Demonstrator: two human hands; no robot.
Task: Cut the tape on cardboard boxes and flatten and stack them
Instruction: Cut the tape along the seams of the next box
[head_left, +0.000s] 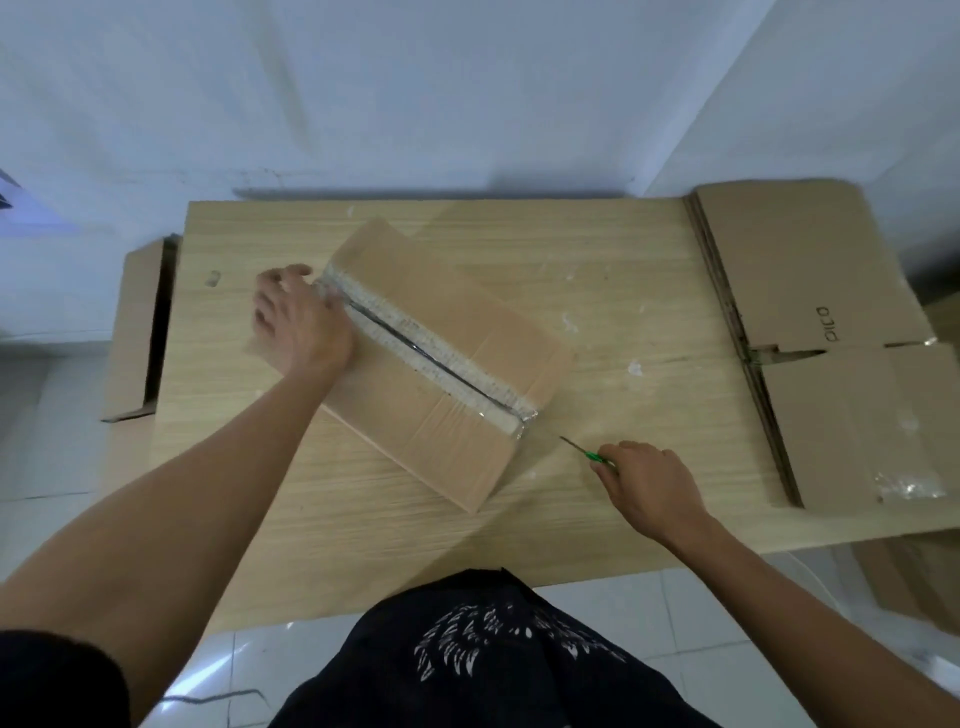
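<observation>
Left hand (298, 322) presses box (441, 364); right hand (649, 486) grips cutter (584, 452)

Both my forearms are bare from my left hand (298, 325) and my right hand (652, 486) back to the elbows. Far up the arm from my left hand, a black short sleeve (57, 680) covers the upper arm. Behind and between my hands is my black garment (363, 675), printed with a white feathered design (498, 631).

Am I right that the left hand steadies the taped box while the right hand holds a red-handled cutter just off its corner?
Not quite: the head view shows the cutter has a green handle, not red; the rest holds.
</observation>
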